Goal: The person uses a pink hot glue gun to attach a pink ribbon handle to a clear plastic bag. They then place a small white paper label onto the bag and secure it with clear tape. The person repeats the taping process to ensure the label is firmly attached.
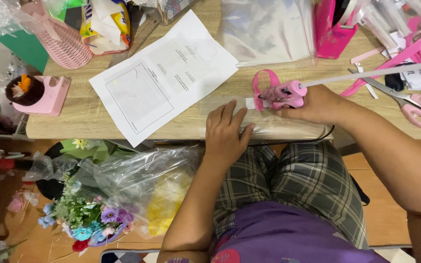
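Observation:
My right hand (320, 104) grips a pink hot glue gun (284, 94) with a white glue stick (371, 73) jutting from its back. The gun's nozzle points left at a small white strip (252, 103) beside a pink ribbon loop (264, 78). My left hand (226, 134) lies flat, fingers together, pressing on a clear plastic sheet (269, 125) at the front edge of the wooden table (84, 114). A black cord (293, 141) runs along the table edge under my right wrist.
A printed white paper (164, 75) lies left of my hands. Pink-handled scissors (415, 104), pink ribbon strips (395, 56) and a pink tape dispenser (332, 27) are at right. A pink basket (62, 41) stands back left. Wrapped artificial flowers (98, 214) lie on the floor.

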